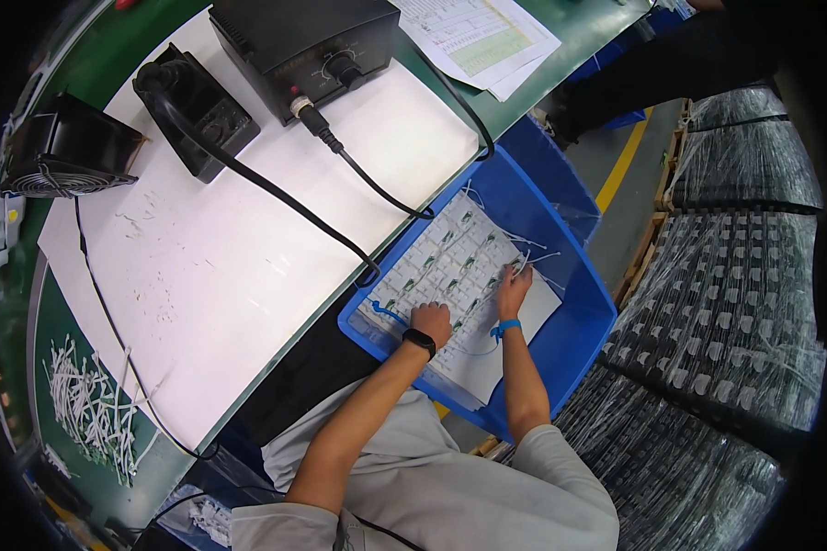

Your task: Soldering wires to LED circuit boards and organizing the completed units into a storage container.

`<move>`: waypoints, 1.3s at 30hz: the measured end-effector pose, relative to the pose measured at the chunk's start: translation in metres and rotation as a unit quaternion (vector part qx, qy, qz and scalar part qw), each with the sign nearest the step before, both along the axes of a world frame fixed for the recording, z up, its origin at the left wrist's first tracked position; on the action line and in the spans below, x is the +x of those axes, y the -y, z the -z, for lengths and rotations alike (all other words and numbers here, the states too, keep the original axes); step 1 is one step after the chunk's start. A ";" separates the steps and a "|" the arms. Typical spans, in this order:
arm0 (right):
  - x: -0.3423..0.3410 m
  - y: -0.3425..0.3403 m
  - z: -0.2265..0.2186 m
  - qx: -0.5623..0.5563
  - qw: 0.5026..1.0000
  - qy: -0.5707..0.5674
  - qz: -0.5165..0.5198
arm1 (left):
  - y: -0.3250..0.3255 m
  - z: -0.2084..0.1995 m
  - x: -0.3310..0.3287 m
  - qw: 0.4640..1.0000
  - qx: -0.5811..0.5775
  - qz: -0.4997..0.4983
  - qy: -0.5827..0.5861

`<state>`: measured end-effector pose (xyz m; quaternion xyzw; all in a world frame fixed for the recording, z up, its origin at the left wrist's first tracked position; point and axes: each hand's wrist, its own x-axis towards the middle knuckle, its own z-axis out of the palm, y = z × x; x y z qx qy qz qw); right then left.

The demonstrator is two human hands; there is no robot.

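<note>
Rows of small white parts with green spots (450, 248) lie in a blue bin (574, 321), a white sheet (542, 308) beneath them at the right. My left hand (432, 321) rests on the near rows, fingers curled; what they grip is hidden. A dark band (420, 343) circles that wrist. Toward the bin's right side, my right hand (515, 290) has its fingers closed on thin white wires (526, 261) that stick up from the parts. A blue strap (505, 327) is around my right wrist, and a blue cord (388, 312) lies at the bin's left.
On the green bench (184, 468), a white mat (220, 294) carries a black control box (308, 50), an iron stand (198, 115) and a fan (73, 151). Black cables droop toward the bin. White wires (96, 404) lie piled left; papers (478, 37) lie behind. Wrapped pallets (726, 303) stand right.
</note>
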<state>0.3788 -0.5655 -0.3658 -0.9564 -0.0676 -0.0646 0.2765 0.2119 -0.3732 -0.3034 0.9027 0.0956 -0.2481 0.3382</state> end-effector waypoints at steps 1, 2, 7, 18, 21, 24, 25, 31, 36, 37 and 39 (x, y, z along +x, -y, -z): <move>-0.001 -0.002 -0.001 -0.014 0.997 -0.080 -0.004 | -0.001 0.002 -0.001 1.000 0.004 -0.003 0.000; -0.001 -0.001 -0.002 -0.015 0.997 -0.079 -0.003 | 0.000 0.001 -0.001 1.000 0.003 -0.003 0.001; -0.006 -0.001 -0.008 -0.033 0.998 -0.056 0.013 | 0.001 0.003 0.000 1.000 0.000 -0.004 0.007; 0.000 0.005 0.001 -0.076 0.994 -0.070 -0.033 | 0.001 0.004 0.000 1.000 0.000 -0.001 0.010; 0.005 -0.002 0.006 -0.063 0.995 -0.073 -0.014 | 0.001 0.004 0.000 1.000 0.003 0.000 0.008; 0.011 -0.006 0.009 -0.031 0.997 -0.063 0.026 | 0.002 0.002 0.000 1.000 0.003 0.002 0.014; 0.012 -0.006 0.009 -0.021 0.998 -0.052 0.041 | 0.003 0.001 0.001 1.000 0.002 0.003 0.019; 0.006 -0.023 -0.003 0.068 0.991 -0.110 0.031 | -0.001 0.011 -0.005 1.000 0.012 -0.011 0.011; 0.006 0.014 0.012 0.224 0.969 -0.065 0.078 | 0.004 0.009 -0.001 1.000 0.007 -0.009 0.024; 0.006 0.016 0.016 0.276 0.953 -0.093 0.086 | 0.003 0.010 -0.002 1.000 0.009 -0.011 0.026; 0.008 0.021 0.024 0.302 0.944 -0.090 0.094 | 0.004 0.009 -0.002 1.000 0.007 -0.010 0.027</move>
